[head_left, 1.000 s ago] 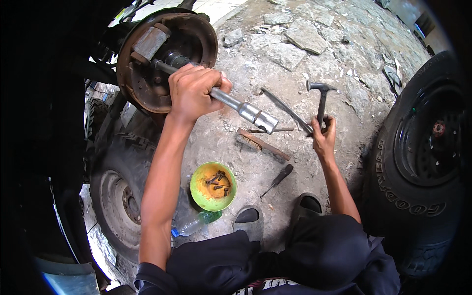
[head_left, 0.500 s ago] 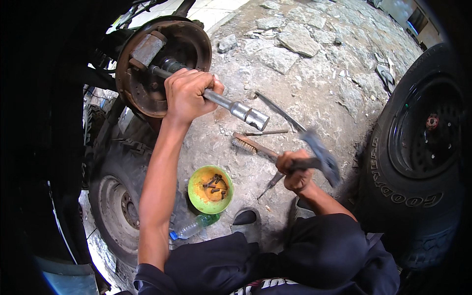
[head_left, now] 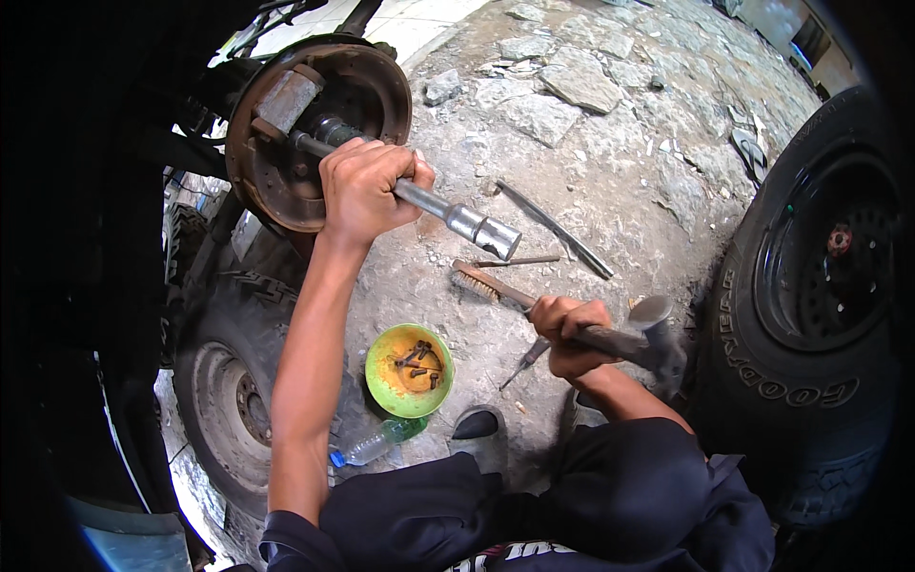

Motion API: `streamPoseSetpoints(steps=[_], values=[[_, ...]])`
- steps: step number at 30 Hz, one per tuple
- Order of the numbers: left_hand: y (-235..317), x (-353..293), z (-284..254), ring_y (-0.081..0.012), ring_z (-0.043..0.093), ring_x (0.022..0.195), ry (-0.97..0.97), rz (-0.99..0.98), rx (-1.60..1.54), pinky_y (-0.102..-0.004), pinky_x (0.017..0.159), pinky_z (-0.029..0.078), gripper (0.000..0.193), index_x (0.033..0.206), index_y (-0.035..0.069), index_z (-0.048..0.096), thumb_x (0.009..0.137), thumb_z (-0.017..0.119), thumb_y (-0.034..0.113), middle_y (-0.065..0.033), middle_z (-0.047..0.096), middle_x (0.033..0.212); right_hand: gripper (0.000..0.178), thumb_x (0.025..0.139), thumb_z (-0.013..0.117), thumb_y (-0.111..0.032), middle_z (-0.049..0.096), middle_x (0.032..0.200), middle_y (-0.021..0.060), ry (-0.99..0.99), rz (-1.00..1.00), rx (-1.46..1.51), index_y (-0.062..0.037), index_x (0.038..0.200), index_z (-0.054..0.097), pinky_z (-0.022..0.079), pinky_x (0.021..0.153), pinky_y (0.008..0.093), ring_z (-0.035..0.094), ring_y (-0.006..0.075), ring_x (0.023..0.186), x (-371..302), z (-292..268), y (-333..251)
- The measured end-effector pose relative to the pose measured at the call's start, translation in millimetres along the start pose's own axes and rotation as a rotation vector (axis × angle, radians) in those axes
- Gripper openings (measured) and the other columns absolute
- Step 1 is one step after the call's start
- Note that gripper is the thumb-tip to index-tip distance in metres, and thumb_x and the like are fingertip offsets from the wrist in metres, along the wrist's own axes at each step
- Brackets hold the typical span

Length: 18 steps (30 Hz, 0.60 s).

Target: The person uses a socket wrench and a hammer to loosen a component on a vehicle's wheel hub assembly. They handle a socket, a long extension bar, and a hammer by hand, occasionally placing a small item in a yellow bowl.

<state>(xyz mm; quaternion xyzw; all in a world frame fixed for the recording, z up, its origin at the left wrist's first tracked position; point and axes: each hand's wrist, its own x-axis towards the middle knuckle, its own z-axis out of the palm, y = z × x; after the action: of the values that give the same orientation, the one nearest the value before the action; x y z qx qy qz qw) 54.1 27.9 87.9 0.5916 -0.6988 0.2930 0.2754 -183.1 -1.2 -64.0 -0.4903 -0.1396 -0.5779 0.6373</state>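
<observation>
My left hand (head_left: 374,189) is closed round a metal socket wrench (head_left: 469,225), which slants across it with the thick socket end toward the lower right. Its upper left end reaches the rusty round brake plate (head_left: 389,100), near a square metal block (head_left: 286,100); the exact contact is hidden. In my right hand (head_left: 572,332) is a hammer (head_left: 620,340), gripped by its handle. The hammer's head, partly blurred, is to the right of that hand, apart from the wrench. A wire brush (head_left: 496,284) lies on the ground, its handle end running behind my right hand.
A green bowl (head_left: 408,405) holds several bolts. Beside it lies a plastic bottle (head_left: 367,446). A metal bar (head_left: 558,229), a thin rod (head_left: 519,259) and a screwdriver-like tool (head_left: 524,365) lie on the rough ground. Large tyres stand right (head_left: 743,315) and left (head_left: 205,329).
The hammer in my right hand has swung down and away from the wrench's socket end, uncovering the metal bar's lower end. My left hand and the wrench have stayed almost in place.
</observation>
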Motion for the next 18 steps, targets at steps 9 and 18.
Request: streamPoseSetpoints(steps=[9,18], values=[[-1,2,-1,-0.0216,0.048,0.043,0.0,-0.003,0.002,-0.0315,0.047,0.037,0.027,0.052,0.01,0.047,0.068,0.068,0.009,-0.0049,0.047,0.048,0.061,0.091,0.042,-0.065,0.042,0.058,0.0038,0.022,0.087,0.016,-0.0055,0.077,0.04,0.029,0.04,0.0292,0.034,0.0117,0.044,-7,-1,-2],[2,4,-3,-0.0205,0.048,0.043,0.019,0.009,-0.007,-0.0301,0.047,0.037,0.026,0.051,0.01,0.047,0.067,0.067,0.007,-0.0053,0.048,0.049,0.066,0.088,0.045,-0.067,0.042,0.057,0.005,0.013,0.143,-0.064,-0.0016,0.081,0.045,0.03,0.043,0.0311,0.034,0.0143,0.045,-28,-5,6]])
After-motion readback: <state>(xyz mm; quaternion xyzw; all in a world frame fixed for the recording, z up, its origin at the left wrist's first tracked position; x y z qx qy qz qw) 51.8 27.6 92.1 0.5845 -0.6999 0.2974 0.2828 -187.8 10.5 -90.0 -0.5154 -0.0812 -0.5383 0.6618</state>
